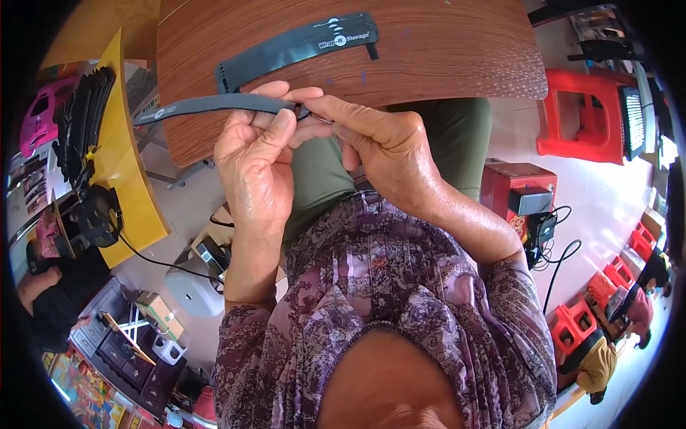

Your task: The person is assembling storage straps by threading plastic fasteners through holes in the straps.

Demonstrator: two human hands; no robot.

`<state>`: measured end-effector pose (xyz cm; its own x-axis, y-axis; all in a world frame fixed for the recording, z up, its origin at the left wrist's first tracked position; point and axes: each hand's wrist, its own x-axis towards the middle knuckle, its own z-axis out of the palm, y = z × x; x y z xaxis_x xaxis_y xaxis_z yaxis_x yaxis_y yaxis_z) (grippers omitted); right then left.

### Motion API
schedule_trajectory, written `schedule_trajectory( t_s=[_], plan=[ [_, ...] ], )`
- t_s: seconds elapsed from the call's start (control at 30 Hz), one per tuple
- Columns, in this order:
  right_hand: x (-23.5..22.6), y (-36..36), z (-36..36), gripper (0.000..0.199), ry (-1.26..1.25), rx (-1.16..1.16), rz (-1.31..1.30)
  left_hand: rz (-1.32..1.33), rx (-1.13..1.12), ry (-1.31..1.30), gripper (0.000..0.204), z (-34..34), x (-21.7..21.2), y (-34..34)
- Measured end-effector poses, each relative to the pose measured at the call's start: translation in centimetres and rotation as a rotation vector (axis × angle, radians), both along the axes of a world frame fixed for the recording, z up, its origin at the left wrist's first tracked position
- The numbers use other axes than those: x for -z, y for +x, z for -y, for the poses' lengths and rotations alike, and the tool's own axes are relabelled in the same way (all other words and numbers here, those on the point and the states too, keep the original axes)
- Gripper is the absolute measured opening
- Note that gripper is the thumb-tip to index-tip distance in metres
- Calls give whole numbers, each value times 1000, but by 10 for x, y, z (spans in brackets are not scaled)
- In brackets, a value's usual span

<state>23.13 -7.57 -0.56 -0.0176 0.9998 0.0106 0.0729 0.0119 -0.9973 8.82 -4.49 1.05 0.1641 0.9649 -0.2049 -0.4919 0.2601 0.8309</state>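
Head view: grey strap (193, 106) at the frame's upper left.
Left hand (254, 161) grips it; right hand (389, 150) pinches at its end, fingers closed; I'd brace the left and work that end gently.

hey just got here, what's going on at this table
A person in a purple patterned top is at a wooden table, handling a dark grey strap. The fingers of the left hand hold it near one end, and those of the right hand are close in at that end; exactly what they pinch is hard to make out. A wider dark strap lies on the table just beyond the hands.
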Motion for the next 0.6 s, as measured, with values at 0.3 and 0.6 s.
schedule_trajectory(
  t_s=[0.3,0.6],
  plan=[
    [1,-2,-1,33,157,2,280,-123,-34,64,22,-3,2,2],
    [-3,-5,-5,31,-80,2,-76,-14,-60,-37,25,0,6,-1]
  ],
)
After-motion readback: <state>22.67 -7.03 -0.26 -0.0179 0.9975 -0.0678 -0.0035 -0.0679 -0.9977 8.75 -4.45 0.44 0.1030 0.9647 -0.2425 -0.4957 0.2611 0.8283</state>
